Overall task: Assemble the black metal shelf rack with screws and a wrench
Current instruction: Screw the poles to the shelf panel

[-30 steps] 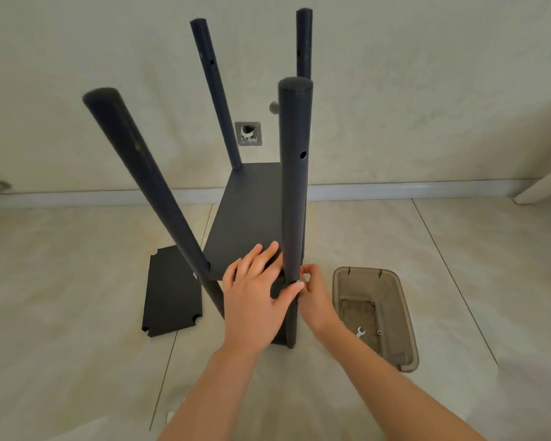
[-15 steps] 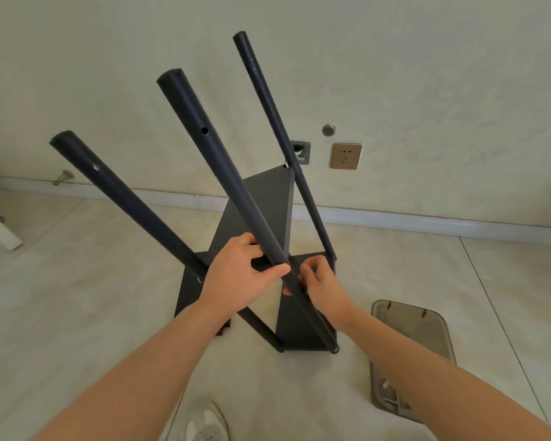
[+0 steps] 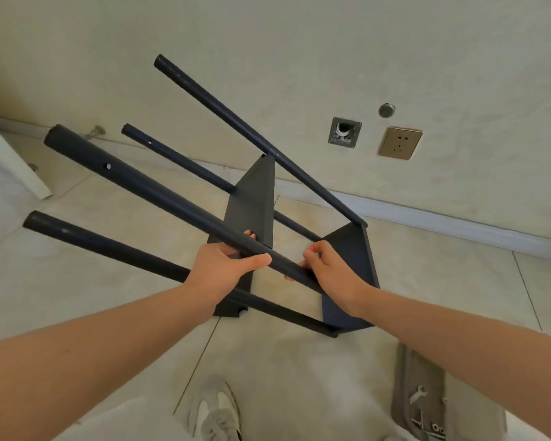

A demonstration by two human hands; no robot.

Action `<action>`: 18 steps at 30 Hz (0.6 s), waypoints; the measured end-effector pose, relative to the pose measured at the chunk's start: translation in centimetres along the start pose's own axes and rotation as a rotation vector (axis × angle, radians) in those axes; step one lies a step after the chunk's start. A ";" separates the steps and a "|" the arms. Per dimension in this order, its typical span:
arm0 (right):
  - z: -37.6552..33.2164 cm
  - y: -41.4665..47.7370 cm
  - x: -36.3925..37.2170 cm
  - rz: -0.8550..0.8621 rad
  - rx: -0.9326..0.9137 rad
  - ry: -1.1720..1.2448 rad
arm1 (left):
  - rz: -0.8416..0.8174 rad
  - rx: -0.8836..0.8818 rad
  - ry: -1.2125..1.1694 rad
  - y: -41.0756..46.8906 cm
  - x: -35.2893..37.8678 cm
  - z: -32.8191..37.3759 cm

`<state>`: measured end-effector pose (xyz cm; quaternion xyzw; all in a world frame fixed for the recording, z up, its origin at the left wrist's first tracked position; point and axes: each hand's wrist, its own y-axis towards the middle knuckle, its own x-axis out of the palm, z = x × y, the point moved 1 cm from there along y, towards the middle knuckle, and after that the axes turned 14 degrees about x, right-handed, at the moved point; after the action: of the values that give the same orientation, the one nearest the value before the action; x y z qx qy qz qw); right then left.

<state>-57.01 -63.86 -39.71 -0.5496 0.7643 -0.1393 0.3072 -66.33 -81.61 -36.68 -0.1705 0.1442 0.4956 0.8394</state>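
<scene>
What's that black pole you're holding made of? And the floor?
The pole looks like a metal tube painted matte black: it is smooth and evenly round, has a small drilled hole, and shows only a dull sheen. The floor looks like glazed ceramic or stone tile, with pale marbled slabs, thin joint lines and a soft shine. The picture cannot settle which of the two it is.

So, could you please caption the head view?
Left hand and right hand grip a pole of the tilted rack.

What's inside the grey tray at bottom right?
A small wrench and a few screws lie in the tray; the right forearm covers its far end.
</scene>
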 end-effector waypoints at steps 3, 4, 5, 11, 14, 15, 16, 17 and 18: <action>-0.2 0.8 0.6 -0.040 0.023 -0.094 | -0.003 -0.104 -0.045 0.3 -0.7 -2.0; -0.1 1.1 0.9 -0.046 0.029 -0.121 | -0.009 -0.132 -0.051 0.3 -0.8 -2.6; -0.1 1.4 1.1 -0.048 0.030 -0.150 | -0.013 -0.155 -0.071 0.3 -0.8 -3.3; 1.4 2.7 3.2 -0.038 -0.034 -0.246 | 0.043 -0.260 -0.257 -0.5 0.0 -7.8; 2.4 2.8 4.3 -0.037 -0.033 -0.217 | 0.048 -0.284 -0.334 -1.4 0.2 -9.8; 2.7 2.8 4.7 -0.037 -0.035 -0.216 | 0.052 -0.283 -0.348 -1.7 0.3 -10.4; 2.9 2.9 5.1 -0.036 -0.037 -0.213 | 0.052 -0.280 -0.357 -1.9 0.3 -10.9; 3.1 3.0 5.4 -0.030 -0.037 -0.208 | 0.049 -0.279 -0.370 -2.0 0.4 -11.4; 3.4 3.2 5.7 -0.019 -0.035 -0.202 | 0.047 -0.277 -0.382 -2.1 0.5 -11.9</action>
<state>-58.47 -67.60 -45.89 -0.5734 0.7264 -0.0730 0.3716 -65.09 -87.26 -47.28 -0.1840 -0.0827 0.5532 0.8082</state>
